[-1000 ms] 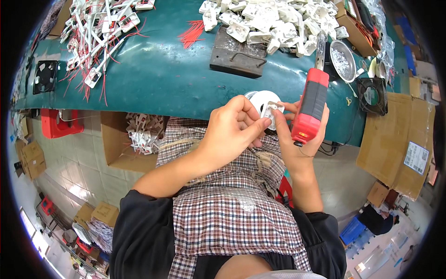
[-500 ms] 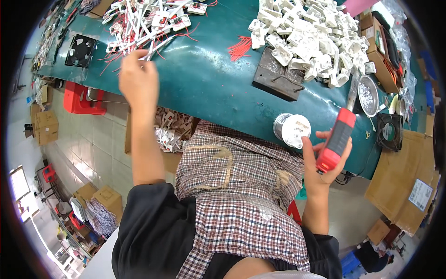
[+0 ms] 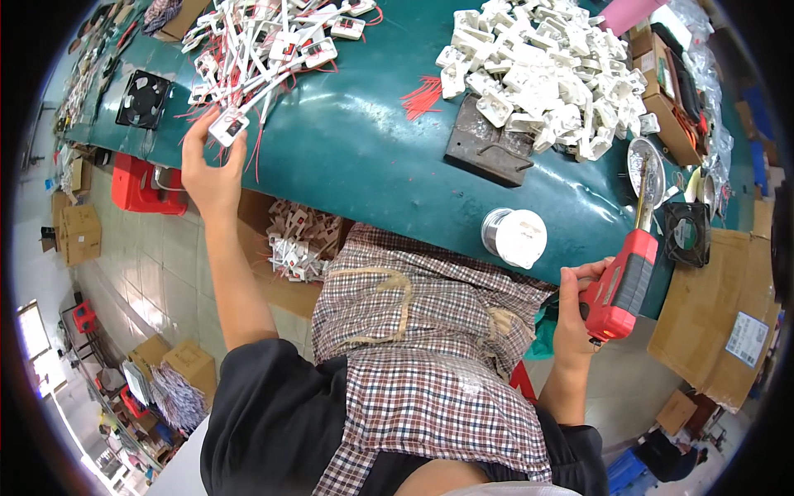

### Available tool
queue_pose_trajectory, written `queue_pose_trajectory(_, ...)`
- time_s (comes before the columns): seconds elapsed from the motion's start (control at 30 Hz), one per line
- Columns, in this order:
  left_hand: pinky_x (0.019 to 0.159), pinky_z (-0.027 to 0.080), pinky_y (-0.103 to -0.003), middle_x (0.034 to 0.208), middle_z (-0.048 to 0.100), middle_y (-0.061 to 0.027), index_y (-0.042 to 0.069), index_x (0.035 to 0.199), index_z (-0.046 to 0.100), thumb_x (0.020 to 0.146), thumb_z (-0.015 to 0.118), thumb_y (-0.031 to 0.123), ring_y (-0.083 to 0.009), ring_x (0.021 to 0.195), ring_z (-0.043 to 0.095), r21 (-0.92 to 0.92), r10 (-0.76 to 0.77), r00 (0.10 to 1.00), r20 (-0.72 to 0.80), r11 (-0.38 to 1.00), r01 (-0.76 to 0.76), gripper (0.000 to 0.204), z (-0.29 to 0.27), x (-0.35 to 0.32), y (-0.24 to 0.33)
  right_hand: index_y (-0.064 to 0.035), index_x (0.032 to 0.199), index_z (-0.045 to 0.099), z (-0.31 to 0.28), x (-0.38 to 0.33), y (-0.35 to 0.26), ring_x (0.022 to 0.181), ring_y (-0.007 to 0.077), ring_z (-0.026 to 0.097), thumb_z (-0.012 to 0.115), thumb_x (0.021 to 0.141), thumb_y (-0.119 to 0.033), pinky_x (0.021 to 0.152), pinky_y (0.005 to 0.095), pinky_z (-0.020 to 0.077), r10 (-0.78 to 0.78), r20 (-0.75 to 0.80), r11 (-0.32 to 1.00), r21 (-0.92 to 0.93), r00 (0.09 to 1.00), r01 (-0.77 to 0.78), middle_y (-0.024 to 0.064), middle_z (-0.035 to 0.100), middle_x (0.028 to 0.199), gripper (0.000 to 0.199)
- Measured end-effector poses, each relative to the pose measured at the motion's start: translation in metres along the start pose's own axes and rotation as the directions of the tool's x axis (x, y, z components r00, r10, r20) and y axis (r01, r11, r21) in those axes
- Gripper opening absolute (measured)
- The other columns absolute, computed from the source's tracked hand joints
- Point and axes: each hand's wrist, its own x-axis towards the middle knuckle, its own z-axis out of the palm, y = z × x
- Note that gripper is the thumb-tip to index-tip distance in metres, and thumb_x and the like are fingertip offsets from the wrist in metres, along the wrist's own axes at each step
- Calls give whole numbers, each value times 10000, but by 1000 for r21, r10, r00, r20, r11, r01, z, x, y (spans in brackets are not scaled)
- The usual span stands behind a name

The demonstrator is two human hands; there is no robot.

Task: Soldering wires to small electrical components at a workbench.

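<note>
Between the thumb and fingers of my left hand (image 3: 213, 174) is a white plastic housing (image 3: 229, 127) with a dark part inside, at the near edge of a pile of similar wired pieces (image 3: 269, 45). Red wires hang around it. My right hand (image 3: 572, 318) grips a red and black soldering gun (image 3: 622, 285). The gun's long metal barrel points away from me, its tip over or in a round metal dish (image 3: 647, 175); whether they touch I cannot tell. A solder wire spool (image 3: 516, 237) stands to the left of the gun, near the table edge.
White plastic housings (image 3: 546, 74) are heaped at the far right, beside a dark metal block with a handle (image 3: 490, 147) and a bundle of red wires (image 3: 423, 98). Small fans (image 3: 144, 99) sit at both sides. A carton of parts (image 3: 302, 240) is below the table edge.
My left hand has drawn back slightly toward me, and a white housing now shows in its fingers. My right hand has shifted right and nearer, bringing the soldering gun's tip to the metal dish.
</note>
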Motion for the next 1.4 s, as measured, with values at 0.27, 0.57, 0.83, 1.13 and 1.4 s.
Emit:
queue_pose_trajectory(0.27,1010,530,-363,1312,607,-197,-81,1314,481,994,607,34,-256,1189,621,-769,-258,932,-253,639,-32,363,34,41,59,-14,1215,436,-3,1,0,761,116,629,754,796,132,656,237,535,-81,-7,997,-22,997,81,79,609,926,546)
queue_pose_trajectory(0.57,819,597,-322,1266,604,-184,-18,1258,509,1074,478,361,-224,987,674,-986,-324,943,-74,162,-22,422,70,95,121,-30,1234,429,-8,3,-4,809,114,622,722,818,149,706,244,539,-60,-13,996,65,998,60,87,591,1013,539)
queue_pose_trajectory(0.83,434,239,-192,909,679,-47,73,1169,569,1042,437,371,-17,546,367,-485,128,468,875,223,846,349,98,45,197,-67,1290,475,-8,15,-11,899,56,540,675,885,117,796,220,458,-19,-7,991,134,1000,20,-1,537,1075,488)
queue_pose_trajectory(1.13,460,290,-192,965,642,-75,-13,1288,519,800,398,76,-32,544,374,-322,258,246,934,311,894,511,81,-14,240,-48,1235,427,28,49,-44,950,179,703,657,907,91,770,265,538,-43,76,937,350,996,13,73,599,1007,424)
queue_pose_trajectory(1.4,850,514,-439,1125,610,-186,-4,1310,563,772,413,-43,-321,937,641,-624,364,694,621,766,156,559,69,-54,257,8,1206,409,52,53,-23,928,187,716,700,831,148,753,282,595,-88,-32,952,291,996,94,100,571,1028,495)
